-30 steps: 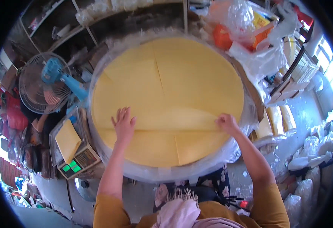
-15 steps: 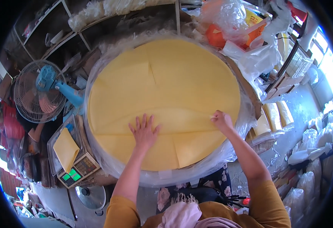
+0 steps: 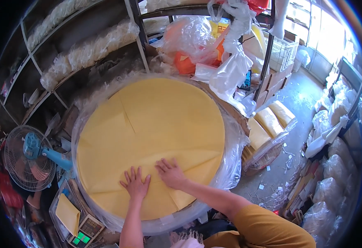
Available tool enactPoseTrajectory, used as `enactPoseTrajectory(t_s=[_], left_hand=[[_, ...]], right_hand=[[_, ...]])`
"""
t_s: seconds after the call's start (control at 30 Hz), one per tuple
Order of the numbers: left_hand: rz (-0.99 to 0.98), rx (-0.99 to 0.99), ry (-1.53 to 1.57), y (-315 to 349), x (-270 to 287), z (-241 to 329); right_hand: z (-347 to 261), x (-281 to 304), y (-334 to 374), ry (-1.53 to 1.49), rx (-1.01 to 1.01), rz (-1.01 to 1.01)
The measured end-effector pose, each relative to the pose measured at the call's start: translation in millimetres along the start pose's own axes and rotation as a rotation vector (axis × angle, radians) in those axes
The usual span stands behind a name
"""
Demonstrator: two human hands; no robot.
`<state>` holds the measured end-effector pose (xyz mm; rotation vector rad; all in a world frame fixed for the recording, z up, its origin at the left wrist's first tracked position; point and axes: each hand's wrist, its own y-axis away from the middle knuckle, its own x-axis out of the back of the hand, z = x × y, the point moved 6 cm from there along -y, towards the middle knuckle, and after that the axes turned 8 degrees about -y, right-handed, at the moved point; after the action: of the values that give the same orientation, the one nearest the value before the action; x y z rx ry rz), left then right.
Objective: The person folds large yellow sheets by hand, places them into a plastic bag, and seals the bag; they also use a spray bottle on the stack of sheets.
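Note:
A large round stack of thin yellow sheets point(image 3: 160, 111) lies on clear plastic on a round support in front of me. A fold line runs across its near part, and a raised crease slants toward the right edge. My left hand point(image 3: 136, 188) rests flat on the near part of the sheet, fingers spread. Just to its right and a little farther off, my right hand point(image 3: 171, 173) presses on the sheet, palm down, fingers stretched out. Neither hand holds anything.
At left stand a blue fan point(image 3: 32, 151) and a scale point(image 3: 86, 231) bearing a folded yellow sheet point(image 3: 67, 215). Folded yellow packs point(image 3: 267, 124) sit at right. Shelves point(image 3: 94, 70) line the back, and clear bags point(image 3: 327, 190) lie along the right.
My right hand has left the sheet's right edge, where it was closed, and now lies flat beside the left. My view has turned to the right. The raised crease now slants to the right edge.

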<state>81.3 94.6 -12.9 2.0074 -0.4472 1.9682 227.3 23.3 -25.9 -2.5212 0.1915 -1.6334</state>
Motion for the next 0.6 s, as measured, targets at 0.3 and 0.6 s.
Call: enactPoseTrajectory(t_s=[0.3,0.6], left_hand=[[0.007,0.207,-0.084,-3.3,-14.3,-137.3],[-0.198,0.176,-0.161,-62.7,31.6,-170.6]], right_hand=[[139.5,73.0,51.0,0.256,-0.155,0.157],[179.8,112.4,-16.5,0.036,-0.162,0.024]])
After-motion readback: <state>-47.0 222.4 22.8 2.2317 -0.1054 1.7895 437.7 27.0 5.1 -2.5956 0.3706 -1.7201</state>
